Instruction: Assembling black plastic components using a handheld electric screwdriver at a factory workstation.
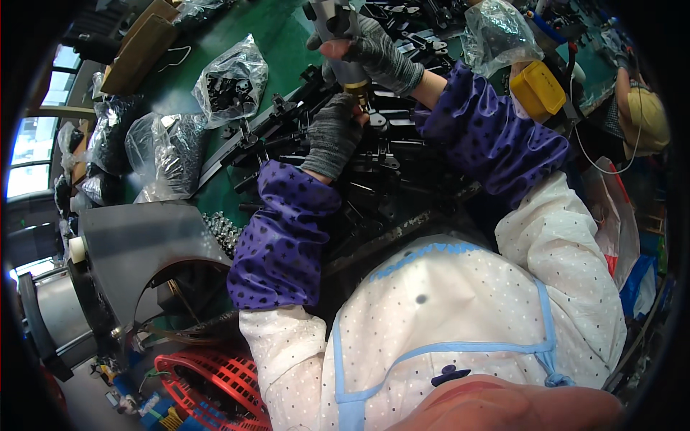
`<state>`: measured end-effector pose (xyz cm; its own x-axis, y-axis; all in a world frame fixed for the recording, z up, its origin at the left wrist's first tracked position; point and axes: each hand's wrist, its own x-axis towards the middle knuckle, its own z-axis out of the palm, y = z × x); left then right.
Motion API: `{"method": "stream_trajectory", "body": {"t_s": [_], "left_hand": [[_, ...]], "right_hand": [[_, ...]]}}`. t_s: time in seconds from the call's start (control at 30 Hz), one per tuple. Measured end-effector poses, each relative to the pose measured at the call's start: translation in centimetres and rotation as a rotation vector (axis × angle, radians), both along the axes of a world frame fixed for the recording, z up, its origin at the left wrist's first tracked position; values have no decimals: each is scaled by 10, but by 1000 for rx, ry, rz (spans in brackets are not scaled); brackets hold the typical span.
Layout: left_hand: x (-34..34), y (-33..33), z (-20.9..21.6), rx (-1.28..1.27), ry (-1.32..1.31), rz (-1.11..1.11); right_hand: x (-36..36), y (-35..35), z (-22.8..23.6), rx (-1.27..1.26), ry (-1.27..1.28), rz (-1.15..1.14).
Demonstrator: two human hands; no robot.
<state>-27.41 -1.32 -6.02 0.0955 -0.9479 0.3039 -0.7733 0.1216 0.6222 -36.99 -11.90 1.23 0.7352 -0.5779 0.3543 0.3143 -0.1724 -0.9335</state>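
Observation:
My right hand [382, 59], in a grey knit fingerless glove, is wrapped round an upright grey cylindrical tool [350, 73] with a brass-coloured lower end. Just below it, my left hand [334, 138], gloved the same way, is closed with its thumb and fingertips close to the brass end. What the left fingers hold is hidden. Black and silver metal parts [381, 159] lie in a heap under and around both hands. A long dark metal rail [228, 153] slants across the table at the left of the heap.
Clear plastic bags of small parts [231, 85] stand on the green table [205, 44] to the left. A grey machine housing [154, 233] stands at the left edge, above a red basket [215, 384]. A yellow container [537, 90] is at the right; another person [636, 118] works beyond it.

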Motion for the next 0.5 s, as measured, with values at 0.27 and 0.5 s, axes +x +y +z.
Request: {"method": "stream_trajectory", "body": {"t_s": [0.27, 0.5], "left_hand": [[25, 22, 76, -189, 566, -26], [-7, -17, 135, -723, -452, 46]], "right_hand": [[11, -3, -6, -65, -29, -68], [6, -19, -22, -520, -72, -249]]}}
